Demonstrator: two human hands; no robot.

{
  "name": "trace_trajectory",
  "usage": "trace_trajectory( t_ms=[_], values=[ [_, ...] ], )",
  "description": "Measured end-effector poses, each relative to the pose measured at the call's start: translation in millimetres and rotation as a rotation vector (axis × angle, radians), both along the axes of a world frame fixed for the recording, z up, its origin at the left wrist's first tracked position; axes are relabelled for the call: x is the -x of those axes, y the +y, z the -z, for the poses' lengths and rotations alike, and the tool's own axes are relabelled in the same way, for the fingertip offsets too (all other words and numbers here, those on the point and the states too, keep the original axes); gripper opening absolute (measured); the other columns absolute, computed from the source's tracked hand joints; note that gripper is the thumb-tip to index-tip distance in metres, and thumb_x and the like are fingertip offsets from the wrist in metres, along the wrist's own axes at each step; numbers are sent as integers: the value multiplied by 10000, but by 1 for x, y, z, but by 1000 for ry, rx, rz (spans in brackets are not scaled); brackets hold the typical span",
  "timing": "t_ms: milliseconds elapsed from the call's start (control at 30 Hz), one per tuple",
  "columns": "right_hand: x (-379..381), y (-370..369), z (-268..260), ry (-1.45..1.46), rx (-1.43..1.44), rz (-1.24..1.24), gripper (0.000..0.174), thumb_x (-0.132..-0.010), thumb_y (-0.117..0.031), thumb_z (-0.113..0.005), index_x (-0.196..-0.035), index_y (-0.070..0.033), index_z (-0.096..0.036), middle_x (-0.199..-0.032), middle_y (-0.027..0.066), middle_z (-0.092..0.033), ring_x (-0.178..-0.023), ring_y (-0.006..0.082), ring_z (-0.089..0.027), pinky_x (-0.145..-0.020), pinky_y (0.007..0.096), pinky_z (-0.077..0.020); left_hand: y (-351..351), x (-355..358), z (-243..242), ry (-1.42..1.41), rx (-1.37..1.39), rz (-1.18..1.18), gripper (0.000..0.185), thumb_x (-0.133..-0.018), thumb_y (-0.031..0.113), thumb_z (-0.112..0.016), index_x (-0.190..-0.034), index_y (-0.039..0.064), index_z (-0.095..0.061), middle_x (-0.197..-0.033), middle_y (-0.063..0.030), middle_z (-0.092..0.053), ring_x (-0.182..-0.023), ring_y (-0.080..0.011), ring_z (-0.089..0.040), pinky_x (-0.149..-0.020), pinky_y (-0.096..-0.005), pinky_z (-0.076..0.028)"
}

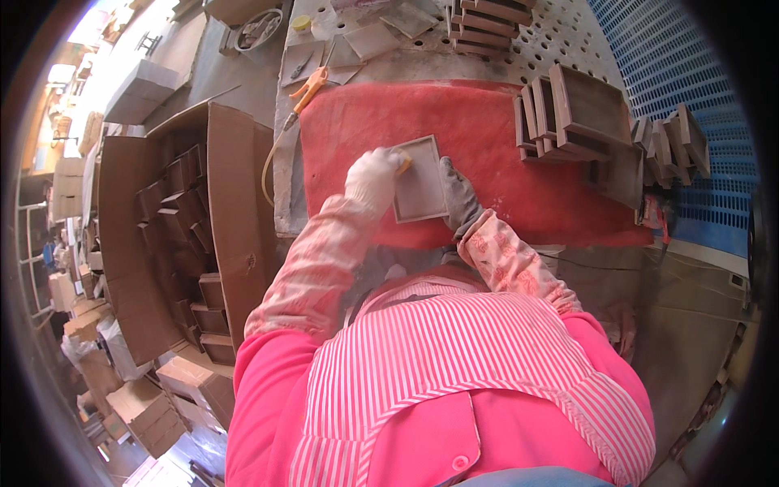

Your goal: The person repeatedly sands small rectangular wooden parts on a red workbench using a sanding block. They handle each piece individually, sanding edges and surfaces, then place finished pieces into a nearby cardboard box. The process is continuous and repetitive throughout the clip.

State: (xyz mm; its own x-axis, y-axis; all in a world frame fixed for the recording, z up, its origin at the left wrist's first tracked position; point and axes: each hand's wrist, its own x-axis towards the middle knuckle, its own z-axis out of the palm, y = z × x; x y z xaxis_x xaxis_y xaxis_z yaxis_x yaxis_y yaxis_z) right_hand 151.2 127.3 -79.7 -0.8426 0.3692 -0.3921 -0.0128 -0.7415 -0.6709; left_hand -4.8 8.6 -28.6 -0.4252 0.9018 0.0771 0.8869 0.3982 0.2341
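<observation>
A shallow rectangular wooden tray (pixel 420 182) with a raised rim lies on a red cloth (pixel 377 115), its hollow side facing up. In a white glove, my left hand (pixel 372 176) is closed around a small yellow piece (pixel 403 163), perhaps a sponge or pad, at the tray's upper left. Most of that piece is hidden by the fingers, and the glove is slightly blurred. My right hand (pixel 461 198), in a grey glove, grips the tray's right edge, with the thumb along the rim.
An orange air blow gun (pixel 311 88) with a hose lies at the cloth's left corner. Similar trays stand stacked at right (pixel 590 103) and at the back (pixel 487 27). A large cardboard box (pixel 243 201) holding trays is on my left. A blue perforated panel (pixel 675 55) borders the right.
</observation>
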Motion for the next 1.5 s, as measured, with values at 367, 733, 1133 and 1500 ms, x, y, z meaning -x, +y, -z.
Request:
trace_trajectory(
  t_ms=[367,733,1133,1500],
  values=[
    [12,1,23,-210,32,146,548,-1088,-527,-479,-1260,-45,-674,-1117,78,-732,-926,195,-705,-845,351,-587,31,-29,2,-461,-389,-288,274,-884,87,-685,-1136,142,-776,-1034,-155,-713,-969,-361,-703,-853,-412,-573],
    [5,-4,6,-153,37,56,459,-1104,-447,-491,-1150,-47,-713,-1007,71,-752,-881,188,-723,-784,336,-601,-44,-65,-26,-416,-16,161,283,-816,47,-647,-1050,170,-748,-933,-147,-670,-899,-389,-663,-769,-483,-549],
    [15,10,34,-171,25,-46,571,-1134,-485,-321,-1432,-55,-552,-1319,107,-677,-1175,243,-675,-1029,396,-555,24,-38,-9,-298,-344,-318,244,-922,106,-613,-1114,146,-758,-994,-127,-700,-964,-372,-693,-844,-450,-569],
    [14,-2,-43,-7,-525,-8,371,-1091,-365,-554,-1251,-54,-679,-987,37,-735,-867,148,-683,-772,309,-564,-75,-46,-7,-571,-612,-58,291,-878,-76,-680,-1116,82,-732,-927,-82,-688,-849,-220,-677,-766,-333,-556]
  ],
)
